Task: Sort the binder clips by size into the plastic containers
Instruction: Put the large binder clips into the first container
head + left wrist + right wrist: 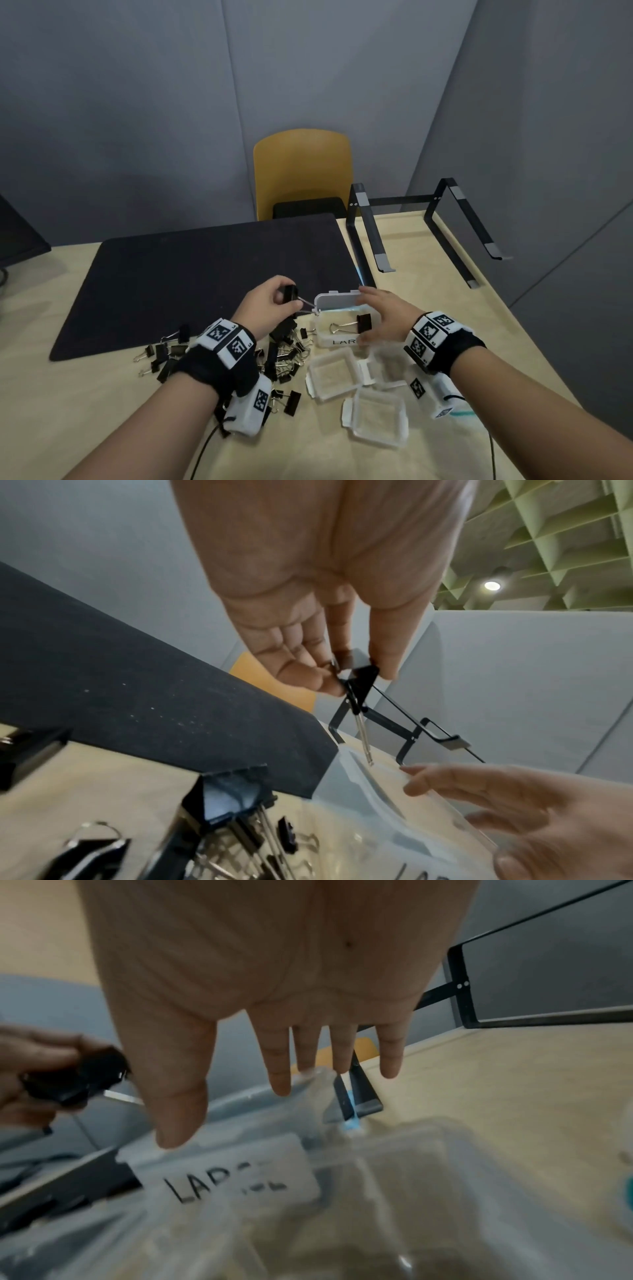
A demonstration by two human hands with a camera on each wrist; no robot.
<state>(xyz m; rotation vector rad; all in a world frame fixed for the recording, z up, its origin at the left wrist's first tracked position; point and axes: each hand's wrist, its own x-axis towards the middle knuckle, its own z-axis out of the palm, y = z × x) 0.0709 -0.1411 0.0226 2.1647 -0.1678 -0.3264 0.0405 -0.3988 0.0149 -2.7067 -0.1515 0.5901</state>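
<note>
My left hand (274, 303) pinches a large black binder clip (291, 294) by its body, with the wire handles pointing right at the raised lid (337, 299) of the clear container labelled "LAR.." (330, 341). One large clip (358, 323) lies inside that container. My right hand (376, 317) is spread over the container with straight fingers, fingertips by the lid and thumb at the near wall. In the left wrist view the left hand (356, 679) grips the clip (363, 676) between thumb and fingers. The right wrist view shows the right hand (227, 1112) open above the label (222, 1175).
A pile of black binder clips (281, 354) lies under and beside my left wrist. Empty clear containers (334, 375) (376, 416) sit near the right wrist. A black mat (205, 267), a black metal stand (428, 222) and a yellow chair (301, 168) lie beyond.
</note>
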